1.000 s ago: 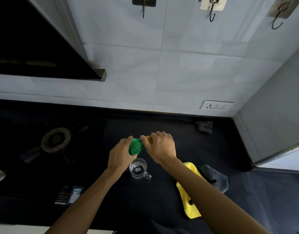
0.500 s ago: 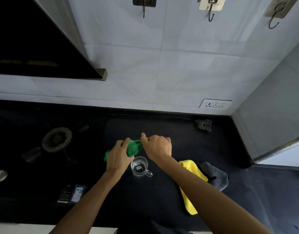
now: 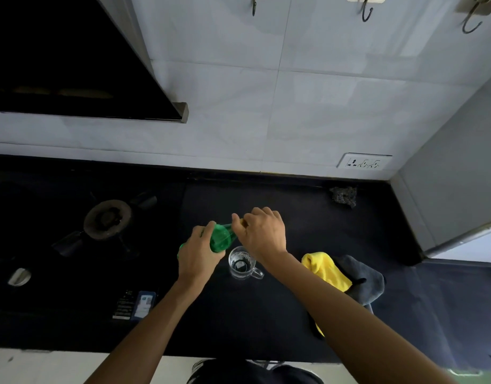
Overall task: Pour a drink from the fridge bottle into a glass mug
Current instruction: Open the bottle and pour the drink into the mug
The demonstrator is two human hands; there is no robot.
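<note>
A green bottle [image 3: 221,237] is tilted above the black counter, its neck pointing up and to the right. My left hand [image 3: 197,254] wraps around the bottle's body. My right hand [image 3: 262,233] is closed around the bottle's top, where a bit of yellow cap [image 3: 242,222] shows between the fingers. A clear glass mug [image 3: 242,263] stands upright on the counter just below both hands, handle to the right. Whether the mug holds liquid I cannot tell.
A yellow cloth [image 3: 326,268] and a grey cloth [image 3: 364,281] lie right of the mug. A gas burner [image 3: 108,219] sits at left, a small box [image 3: 136,304] near the front edge, a dark scrubber [image 3: 344,195] by the wall, a socket [image 3: 363,162] above it.
The bottle has tipped further over, its base now showing left of my left hand. My right hand has shifted slightly on the cap. The mug has not moved.
</note>
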